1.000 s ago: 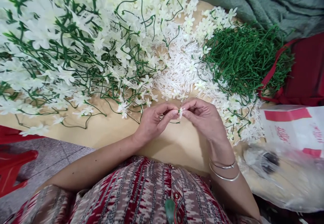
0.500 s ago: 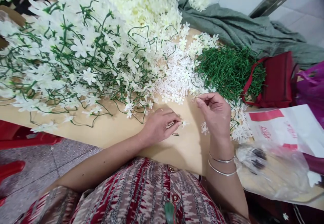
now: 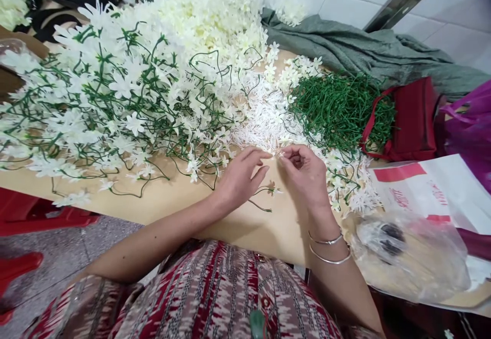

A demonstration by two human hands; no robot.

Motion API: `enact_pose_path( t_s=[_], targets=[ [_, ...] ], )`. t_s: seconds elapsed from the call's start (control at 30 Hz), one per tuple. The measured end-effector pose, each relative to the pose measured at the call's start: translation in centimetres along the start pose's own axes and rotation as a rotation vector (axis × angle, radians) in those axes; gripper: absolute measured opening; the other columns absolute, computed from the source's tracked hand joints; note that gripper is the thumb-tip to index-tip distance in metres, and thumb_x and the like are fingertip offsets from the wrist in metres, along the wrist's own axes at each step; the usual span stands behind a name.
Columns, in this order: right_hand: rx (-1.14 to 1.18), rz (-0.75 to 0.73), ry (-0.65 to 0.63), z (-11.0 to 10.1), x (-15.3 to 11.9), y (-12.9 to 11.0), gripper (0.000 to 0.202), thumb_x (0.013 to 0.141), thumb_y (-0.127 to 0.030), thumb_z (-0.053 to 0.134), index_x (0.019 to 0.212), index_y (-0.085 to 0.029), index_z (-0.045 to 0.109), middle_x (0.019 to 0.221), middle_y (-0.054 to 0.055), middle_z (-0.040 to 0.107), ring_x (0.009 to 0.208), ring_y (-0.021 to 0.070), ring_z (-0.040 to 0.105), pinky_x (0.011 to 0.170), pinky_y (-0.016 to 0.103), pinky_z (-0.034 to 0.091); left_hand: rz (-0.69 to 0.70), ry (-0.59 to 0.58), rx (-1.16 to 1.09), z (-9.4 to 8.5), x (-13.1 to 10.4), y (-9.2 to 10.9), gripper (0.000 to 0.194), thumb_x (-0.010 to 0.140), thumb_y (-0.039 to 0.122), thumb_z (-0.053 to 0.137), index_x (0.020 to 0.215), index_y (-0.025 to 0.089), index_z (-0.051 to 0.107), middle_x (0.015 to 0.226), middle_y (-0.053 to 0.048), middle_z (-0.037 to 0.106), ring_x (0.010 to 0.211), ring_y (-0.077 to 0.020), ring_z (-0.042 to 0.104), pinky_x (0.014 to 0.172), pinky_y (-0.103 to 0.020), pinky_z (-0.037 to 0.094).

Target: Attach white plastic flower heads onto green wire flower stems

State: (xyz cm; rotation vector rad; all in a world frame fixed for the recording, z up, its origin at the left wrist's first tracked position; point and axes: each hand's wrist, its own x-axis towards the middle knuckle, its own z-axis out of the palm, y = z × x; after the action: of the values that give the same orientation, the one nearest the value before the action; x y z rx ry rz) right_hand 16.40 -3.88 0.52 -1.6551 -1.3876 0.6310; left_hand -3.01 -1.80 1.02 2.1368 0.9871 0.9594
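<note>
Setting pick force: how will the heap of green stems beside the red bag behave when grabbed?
Thin strands suggest the heap of green stems is light and springy. They lie crisscrossed, so a pull would probably drag neighbours along. The red strap at its edge may snag.

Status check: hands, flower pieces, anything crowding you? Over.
Right hand pinching small white piece. Left hand open beside it, thumb apart. Green stem on table, nearer the body. White strands close beyond both hands.
</note>
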Motion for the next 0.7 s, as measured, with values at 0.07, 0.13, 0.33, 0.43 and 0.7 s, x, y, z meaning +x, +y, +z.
enact_pose_path(
  t_s=[0.07,0.13,0.33,0.43,0.7],
  targets=[
    [0.056,0.008,0.055,-0.1,0.1,0.1,0.017,0.087,-0.027,0.070,0.104,-0.022,0.072,0.090,0.001,0.071,0.077,0.0165,0.064,0.077,0.033,0.054,0.018,0.018,0.059,0.0,1.5,-0.3,0.021,0.102,0.013,0.055,0.122,0.017,0.062,0.121,-0.010,0.068,0.100,-0.0179,0.070,0.093,-0.034,0.058],
    [0.048,-0.010,0.133,-0.3,0.3,0.2,0.016,0.089,-0.028,0.069,0.103,-0.021,0.073,0.093,0.003,0.072,0.081,0.0169,0.065,0.079,0.034,0.054,0.046,0.007,0.147,0.2,3.1,-0.5,0.023,0.103,0.012,0.052,0.124,0.015,0.062,0.125,-0.013,0.068,0.112,-0.0211,0.069,0.099,-0.037,0.057],
    [0.011,-0.109,0.320,-0.9,0.8,0.3,0.013,0.094,-0.032,0.067,0.099,-0.021,0.073,0.093,0.003,0.069,0.081,0.0176,0.063,0.078,0.035,0.051,0.080,-0.191,0.455,2.1,6.2,-0.3,0.022,0.107,0.015,0.049,0.110,0.016,0.070,0.116,-0.011,0.070,0.106,-0.0247,0.067,0.094,-0.038,0.053],
    [-0.010,-0.138,0.358,-1.0,0.9,0.2,0.013,0.095,-0.031,0.066,0.100,-0.021,0.072,0.092,0.003,0.068,0.081,0.0175,0.063,0.079,0.035,0.051,0.076,-0.229,0.530,2.8,6.9,0.4,0.022,0.108,0.027,0.053,0.110,0.014,0.070,0.114,-0.012,0.070,0.104,-0.0258,0.066,0.090,-0.038,0.051],
    [0.017,-0.140,0.390,-1.0,1.0,0.1,0.010,0.094,-0.030,0.068,0.098,-0.022,0.069,0.090,0.002,0.069,0.079,0.0159,0.063,0.076,0.033,0.052,0.054,-0.221,0.625,3.8,8.7,-0.2,0.015,0.104,0.019,0.058,0.112,0.015,0.069,0.113,-0.012,0.070,0.107,-0.0271,0.064,0.085,-0.037,0.048]
  ],
)
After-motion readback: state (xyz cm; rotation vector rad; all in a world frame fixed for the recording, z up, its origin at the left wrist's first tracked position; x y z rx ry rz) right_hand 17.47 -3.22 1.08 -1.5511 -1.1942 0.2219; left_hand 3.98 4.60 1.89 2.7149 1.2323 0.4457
